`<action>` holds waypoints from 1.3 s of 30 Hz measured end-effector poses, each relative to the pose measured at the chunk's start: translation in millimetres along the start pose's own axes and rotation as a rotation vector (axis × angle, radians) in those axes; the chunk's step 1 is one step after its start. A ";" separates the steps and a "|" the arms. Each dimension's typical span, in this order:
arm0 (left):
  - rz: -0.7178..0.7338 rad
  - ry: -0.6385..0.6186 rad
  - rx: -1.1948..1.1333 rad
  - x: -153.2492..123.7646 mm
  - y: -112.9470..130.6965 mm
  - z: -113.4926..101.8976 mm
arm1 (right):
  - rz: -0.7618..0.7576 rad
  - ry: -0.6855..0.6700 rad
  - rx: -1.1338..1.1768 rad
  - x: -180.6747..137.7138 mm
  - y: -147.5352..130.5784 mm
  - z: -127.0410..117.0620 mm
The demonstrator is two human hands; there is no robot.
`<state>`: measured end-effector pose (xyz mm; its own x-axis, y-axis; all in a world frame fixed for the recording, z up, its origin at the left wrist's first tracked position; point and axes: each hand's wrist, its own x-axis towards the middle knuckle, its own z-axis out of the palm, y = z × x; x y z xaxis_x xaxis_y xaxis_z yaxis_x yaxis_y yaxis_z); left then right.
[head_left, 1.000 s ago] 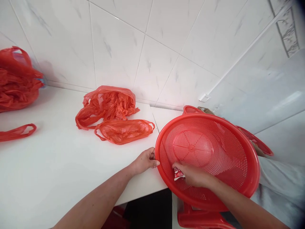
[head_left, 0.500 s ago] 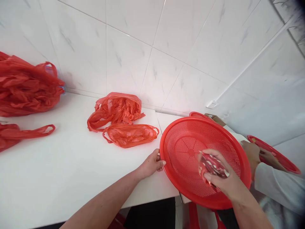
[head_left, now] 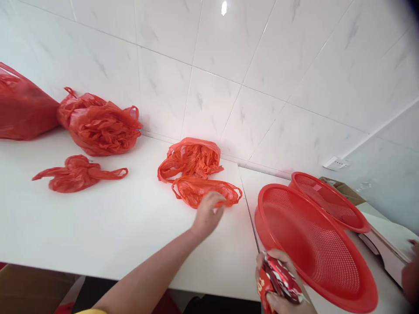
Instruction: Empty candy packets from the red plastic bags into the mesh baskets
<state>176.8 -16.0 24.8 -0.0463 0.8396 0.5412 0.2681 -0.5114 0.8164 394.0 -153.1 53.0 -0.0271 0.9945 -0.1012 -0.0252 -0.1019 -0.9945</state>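
My left hand (head_left: 208, 213) is over the front of an orange-red plastic bag (head_left: 193, 194) lying on the white table. Its fingers are curved and apart, with nothing seen in them; whether they touch the bag I cannot tell. Low in the view, my right hand (head_left: 288, 301) grips several shiny red packets (head_left: 279, 279) with white and dark print. They are beside the near rim of a large red plastic basket (head_left: 338, 255), which is perforated and tilted. A crumpled red bag (head_left: 196, 157) lies just behind the orange-red one.
A second red basket (head_left: 327, 198) stands behind the large one. A knotted red bag (head_left: 77, 176) and bulkier red bags (head_left: 106, 131) lie at left, near the tiled wall (head_left: 163, 87). A pale box-like device (head_left: 386, 237) and another person's blurred hand (head_left: 410, 274) are at right.
My left hand has let go of the basket's rim and moved over the orange-red bag. My right hand has brought the packets out of the basket. The view has turned left.
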 end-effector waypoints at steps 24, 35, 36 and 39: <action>-0.439 0.133 0.280 18.8 -86.1 -115.7 | -0.591 -0.360 -0.990 210.0 -14.8 132.1; -0.515 0.185 -0.273 26.7 -90.2 -117.1 | -0.470 -0.066 -0.943 223.5 25.7 108.2; -0.521 0.195 -0.306 27.3 -89.6 -117.5 | -0.442 -0.027 -0.937 223.6 24.4 106.4; -0.517 0.231 -0.333 28.2 -87.7 -119.0 | -0.442 0.064 -0.898 221.9 20.2 103.1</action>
<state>37.5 30.7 -7.5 -0.3043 0.9506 0.0611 -0.1548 -0.1127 0.9815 284.5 62.9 13.3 -0.1426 0.9409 0.3073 0.7446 0.3065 -0.5930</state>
